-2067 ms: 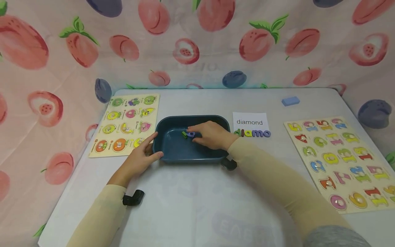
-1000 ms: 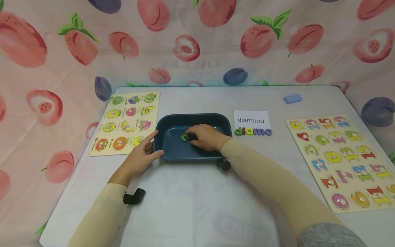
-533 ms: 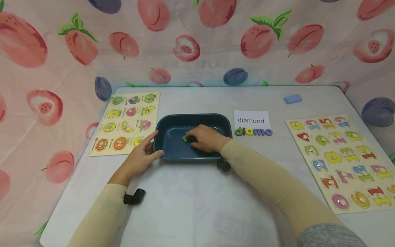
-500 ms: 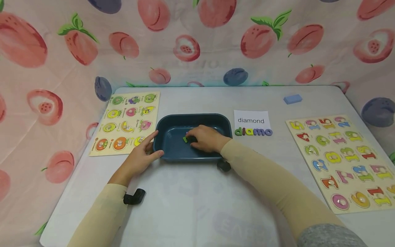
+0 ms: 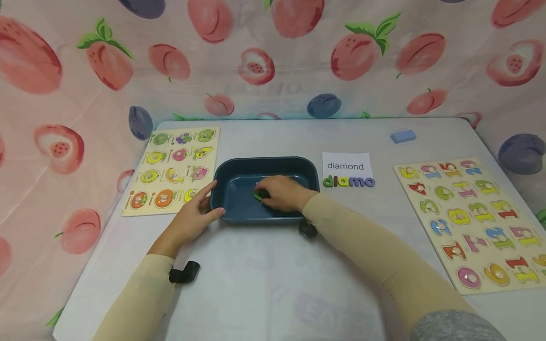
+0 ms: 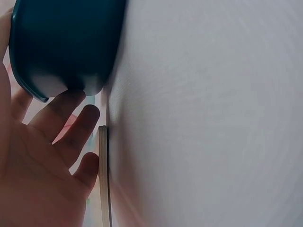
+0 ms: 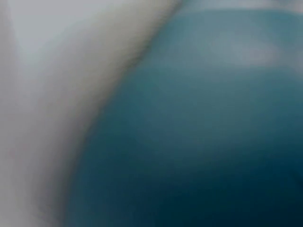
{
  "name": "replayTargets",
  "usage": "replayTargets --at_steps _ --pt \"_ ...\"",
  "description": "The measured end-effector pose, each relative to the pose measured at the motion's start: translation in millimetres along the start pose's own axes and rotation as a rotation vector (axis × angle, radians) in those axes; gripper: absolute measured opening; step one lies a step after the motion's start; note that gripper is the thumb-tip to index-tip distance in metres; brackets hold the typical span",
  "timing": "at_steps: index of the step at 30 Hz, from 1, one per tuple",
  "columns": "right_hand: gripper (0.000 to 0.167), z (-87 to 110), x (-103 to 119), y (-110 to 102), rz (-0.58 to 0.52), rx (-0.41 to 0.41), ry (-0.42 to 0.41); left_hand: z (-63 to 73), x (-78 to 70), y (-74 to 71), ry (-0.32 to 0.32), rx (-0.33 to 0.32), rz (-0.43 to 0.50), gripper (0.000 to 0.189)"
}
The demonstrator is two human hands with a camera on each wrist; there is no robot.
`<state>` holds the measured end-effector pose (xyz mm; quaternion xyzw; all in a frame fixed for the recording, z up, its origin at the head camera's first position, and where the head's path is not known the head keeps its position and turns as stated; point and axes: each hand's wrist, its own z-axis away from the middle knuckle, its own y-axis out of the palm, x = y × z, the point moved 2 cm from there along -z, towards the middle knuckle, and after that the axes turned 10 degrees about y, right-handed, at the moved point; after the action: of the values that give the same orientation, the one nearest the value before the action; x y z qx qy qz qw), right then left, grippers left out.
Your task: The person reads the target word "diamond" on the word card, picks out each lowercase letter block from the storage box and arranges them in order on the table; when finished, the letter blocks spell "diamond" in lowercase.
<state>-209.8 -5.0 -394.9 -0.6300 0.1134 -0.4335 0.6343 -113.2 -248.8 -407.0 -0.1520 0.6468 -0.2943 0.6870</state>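
Note:
My left hand (image 5: 194, 218) holds the left end of the dark blue tray (image 5: 239, 220), thumb and index finger at the rim. In the left wrist view, other fingers (image 6: 78, 135) spread below the tray's outer wall (image 6: 71, 42). Inside the tray, my right hand (image 5: 283, 193) bends its fingers down to a small green letter n (image 5: 258, 195), pinching it and partly hiding it. A purple bit (image 5: 257, 183) peeks out beside the index finger. The right wrist view is blurred, with blue tray (image 7: 199, 118) filling most of it.
Right of the tray lies a card (image 5: 346, 163) reading "diamond", with coloured letters (image 5: 349, 182) d-i-a-m-o below it. A fruit puzzle board (image 5: 170, 166) is at left, a number puzzle board (image 5: 469, 222) at right. A blue block (image 5: 403, 137) sits at the back right.
The right hand first covers the purple letter, then works at the green n, which tilts and shifts slightly toward the fingers. My left hand stays at the tray's end.

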Motion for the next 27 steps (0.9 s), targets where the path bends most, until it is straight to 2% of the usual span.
replayTargets --at_steps 4,11,20,27 --pt "0.038 -1.4 0.8 0.8 -0.008 0.025 -0.012 0.4 0.3 -0.4 -0.002 0.000 0.005 0.083" --pt "0.036 -1.0 0.7 1.1 0.001 0.015 -0.020 0.5 0.7 -0.7 -0.009 -0.001 0.006 0.083" --pt "0.022 -1.2 3.8 2.6 0.079 -0.014 -0.053 -0.1 -0.6 0.0 -0.025 0.005 0.009 0.083" --pt "0.026 5.4 1.2 -6.7 -0.007 -0.052 -0.065 -0.4 0.1 0.4 -0.025 -0.001 -0.002 0.085"
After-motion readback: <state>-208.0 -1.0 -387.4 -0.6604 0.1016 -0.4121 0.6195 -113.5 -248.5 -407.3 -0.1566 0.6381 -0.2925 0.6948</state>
